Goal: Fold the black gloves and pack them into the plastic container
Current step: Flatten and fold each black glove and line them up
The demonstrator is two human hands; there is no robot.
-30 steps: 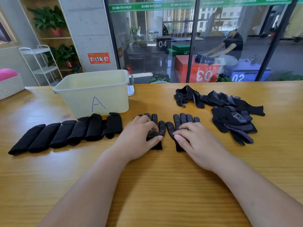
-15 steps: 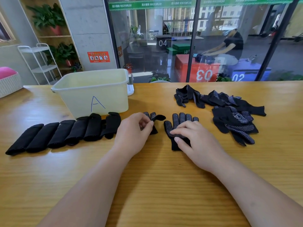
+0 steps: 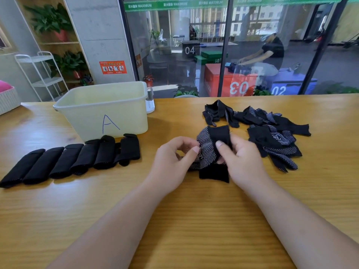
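Observation:
A pair of black gloves with white dots (image 3: 208,152) is bunched up between my hands at the table's middle. My left hand (image 3: 172,162) pinches its left edge. My right hand (image 3: 242,162) grips its right side, thumb on a black cuff that stands up. Another cuff lies flat on the table below. A row of several folded black gloves (image 3: 77,160) lies to the left. Behind that row stands the pale plastic container (image 3: 126,117) marked "A"; its inside is hidden from here.
A loose pile of unfolded black dotted gloves (image 3: 272,133) lies on the wooden table (image 3: 194,220) to the right of my hands. A small white object (image 3: 150,105) stands behind the container. A white wicker basket (image 3: 7,100) sits at the far left edge.
The two gloves lay flat side by side under my hands. My left hand brought its glove over onto the other, and both hands now hold the pair bunched together with a cuff raised.

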